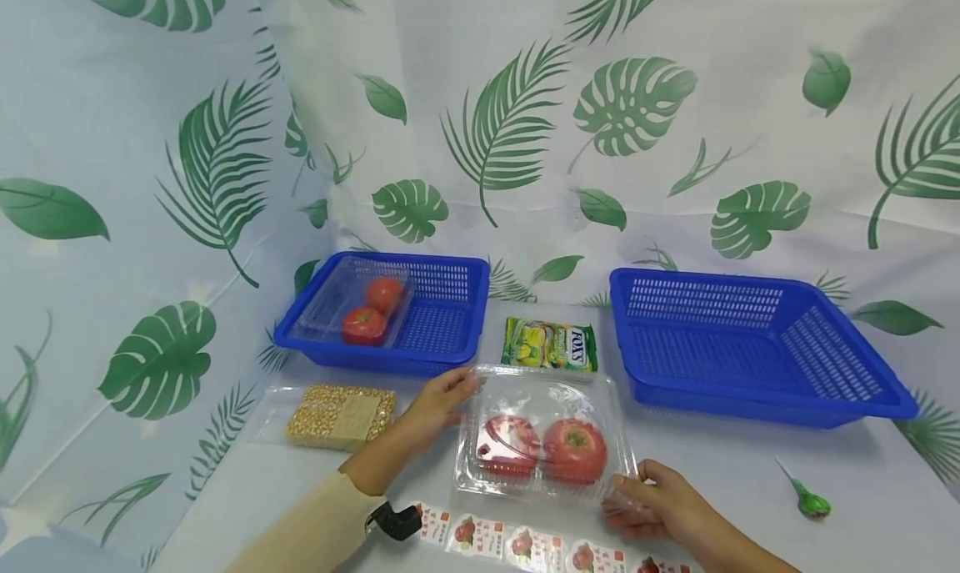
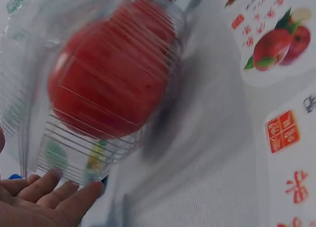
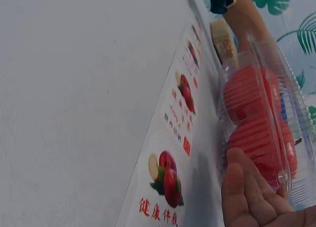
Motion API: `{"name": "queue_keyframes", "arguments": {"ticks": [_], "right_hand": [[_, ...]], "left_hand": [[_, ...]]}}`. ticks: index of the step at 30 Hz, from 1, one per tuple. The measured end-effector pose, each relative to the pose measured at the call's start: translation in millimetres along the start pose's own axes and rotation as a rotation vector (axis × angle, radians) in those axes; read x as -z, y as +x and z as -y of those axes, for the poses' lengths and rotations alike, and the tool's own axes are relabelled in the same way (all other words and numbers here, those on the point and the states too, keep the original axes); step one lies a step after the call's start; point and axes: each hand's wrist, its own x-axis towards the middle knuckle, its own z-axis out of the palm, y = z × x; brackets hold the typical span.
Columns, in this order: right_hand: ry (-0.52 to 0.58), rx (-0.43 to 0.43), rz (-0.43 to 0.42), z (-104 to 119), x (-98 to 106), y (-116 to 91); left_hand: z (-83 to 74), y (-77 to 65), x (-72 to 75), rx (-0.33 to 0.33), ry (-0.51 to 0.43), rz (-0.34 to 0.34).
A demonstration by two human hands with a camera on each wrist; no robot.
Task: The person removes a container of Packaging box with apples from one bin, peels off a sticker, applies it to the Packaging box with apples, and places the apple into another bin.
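Note:
A clear plastic clamshell box (image 1: 543, 394) with two red apples (image 1: 575, 450) inside is held over the table between both hands. My left hand (image 1: 438, 406) grips its upper left edge; in the left wrist view, fingertips (image 2: 81, 192) lie along the ridged wall. My right hand (image 1: 652, 502) pinches the lower right corner, and its fingers (image 3: 237, 182) reach along the underside in the right wrist view. Below the box, a strip of apple-printed stickers (image 1: 536, 548) runs along the table's front.
At the back left, a blue basket (image 1: 450, 314) contains another clear box with two red fruits. A second blue basket (image 1: 705, 360) stands right. Between them lies a green and yellow Fox's packet (image 1: 550, 345). A bag of corn kernels (image 1: 341, 417) sits left, a green-handled pointed tool (image 1: 810, 500) right.

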Motion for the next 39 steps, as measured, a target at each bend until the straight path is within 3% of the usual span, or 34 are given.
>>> {"name": "queue_keyframes", "arguments": {"ticks": [3, 12, 20, 39], "right_hand": [[-0.019, -0.006, -0.027, 0.5, 1.8, 1.5], [-0.027, -0.021, -0.042, -1.1, 3.0, 7.0], [-0.133, -0.003, -0.024, -0.9, 10.5, 13.5], [-0.255, 0.029, 0.036, -0.3, 17.8, 16.9]], "left_hand": [[1.6, 6.1, -2.7, 0.001, 0.003, 0.016], [10.1, 21.9, -7.8, 0.022, 0.056, -0.046], [13.8, 25.8, -5.8, 0.044, 0.011, -0.032], [16.4, 25.8, -6.2, 0.097, 0.007, -0.034]]}}
